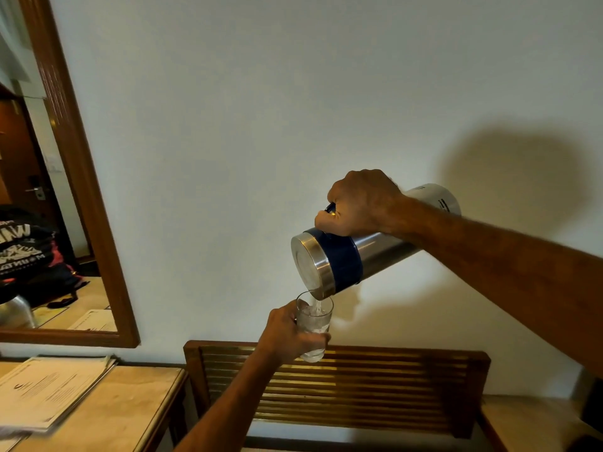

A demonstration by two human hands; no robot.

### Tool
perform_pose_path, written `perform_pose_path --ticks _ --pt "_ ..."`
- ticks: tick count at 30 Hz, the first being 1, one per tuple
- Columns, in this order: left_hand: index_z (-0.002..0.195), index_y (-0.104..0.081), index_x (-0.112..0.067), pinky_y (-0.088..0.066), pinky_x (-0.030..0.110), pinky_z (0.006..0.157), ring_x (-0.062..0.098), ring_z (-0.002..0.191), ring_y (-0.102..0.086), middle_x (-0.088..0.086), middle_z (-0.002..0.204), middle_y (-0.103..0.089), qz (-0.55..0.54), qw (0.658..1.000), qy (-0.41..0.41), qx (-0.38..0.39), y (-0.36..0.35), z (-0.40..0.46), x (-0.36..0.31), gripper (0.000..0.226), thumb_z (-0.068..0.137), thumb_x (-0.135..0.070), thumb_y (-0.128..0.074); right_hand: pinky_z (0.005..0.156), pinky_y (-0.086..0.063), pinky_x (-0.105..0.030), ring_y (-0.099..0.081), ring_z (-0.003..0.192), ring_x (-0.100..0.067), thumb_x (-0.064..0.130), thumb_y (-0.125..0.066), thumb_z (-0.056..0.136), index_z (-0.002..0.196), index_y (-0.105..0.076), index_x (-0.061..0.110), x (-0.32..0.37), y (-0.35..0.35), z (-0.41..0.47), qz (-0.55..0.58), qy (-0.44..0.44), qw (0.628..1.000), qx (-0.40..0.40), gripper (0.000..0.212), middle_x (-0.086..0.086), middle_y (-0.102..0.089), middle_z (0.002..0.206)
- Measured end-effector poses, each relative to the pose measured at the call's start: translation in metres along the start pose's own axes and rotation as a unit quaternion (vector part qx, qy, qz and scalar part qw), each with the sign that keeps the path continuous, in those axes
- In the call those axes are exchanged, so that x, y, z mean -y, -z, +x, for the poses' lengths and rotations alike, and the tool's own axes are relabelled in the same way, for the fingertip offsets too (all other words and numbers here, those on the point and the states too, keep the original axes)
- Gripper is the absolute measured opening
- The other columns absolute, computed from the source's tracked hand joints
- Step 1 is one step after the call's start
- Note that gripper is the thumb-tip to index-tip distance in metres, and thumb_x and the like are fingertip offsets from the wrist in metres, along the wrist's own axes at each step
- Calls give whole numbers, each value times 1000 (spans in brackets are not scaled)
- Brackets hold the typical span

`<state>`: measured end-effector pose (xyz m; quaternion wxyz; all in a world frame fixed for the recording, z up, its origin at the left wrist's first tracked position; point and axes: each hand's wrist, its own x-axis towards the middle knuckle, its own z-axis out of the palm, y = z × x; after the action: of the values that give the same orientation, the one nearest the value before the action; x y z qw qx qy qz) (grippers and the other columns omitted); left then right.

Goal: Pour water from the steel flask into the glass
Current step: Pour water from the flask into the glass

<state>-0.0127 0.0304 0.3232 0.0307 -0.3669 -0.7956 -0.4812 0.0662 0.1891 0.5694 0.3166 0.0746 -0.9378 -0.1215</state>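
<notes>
The steel flask (346, 259), with a blue band near its lid, is tipped steeply to the left in mid-air. My right hand (362, 203) grips its blue handle from above. A thin stream of water falls from the flask's lower lip into a clear glass (314, 324) held upright just below. My left hand (288, 334) is wrapped around the glass's lower half. Water and bubbles fill part of the glass. Both are held in front of the white wall, above a slatted wooden rack (359, 389).
A wood-framed mirror (98, 243) hangs on the wall at left. Below it a stone-topped desk (124, 412) carries a stack of papers (49, 389). Another tabletop (528, 422) lies at the lower right beside the rack.
</notes>
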Motion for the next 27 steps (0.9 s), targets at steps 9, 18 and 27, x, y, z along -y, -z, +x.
perform_pose_path --ticks 9,18,27 --pt "123 -61 -24 -62 37 88 17 102 -68 -5 116 -71 2 1000 6 11 -6 1 4 74 58 -53 -82 55 -47 -33 -53 50 -23 58 -41 67 48 -52 14 -8 -6 -7 22 -28 999 3 49 1 -50 44" --pt "124 -61 -22 -62 39 87 16 102 -70 -3 116 -73 -1 1000 -7 2 -5 4 1 71 62 -47 -85 46 -36 -26 -43 41 -18 61 -39 63 43 -46 17 -19 -23 -16 51 -65 996 -19 49 4 -42 39" --pt "109 -68 -29 -58 15 66 4 89 -73 -16 97 -76 -31 999 -27 -25 5 -1 -2 49 65 -38 -89 43 -26 -26 -29 35 -17 58 -43 69 40 -39 11 -38 -70 -81 216 -284 929 -96 54 3 -30 32"
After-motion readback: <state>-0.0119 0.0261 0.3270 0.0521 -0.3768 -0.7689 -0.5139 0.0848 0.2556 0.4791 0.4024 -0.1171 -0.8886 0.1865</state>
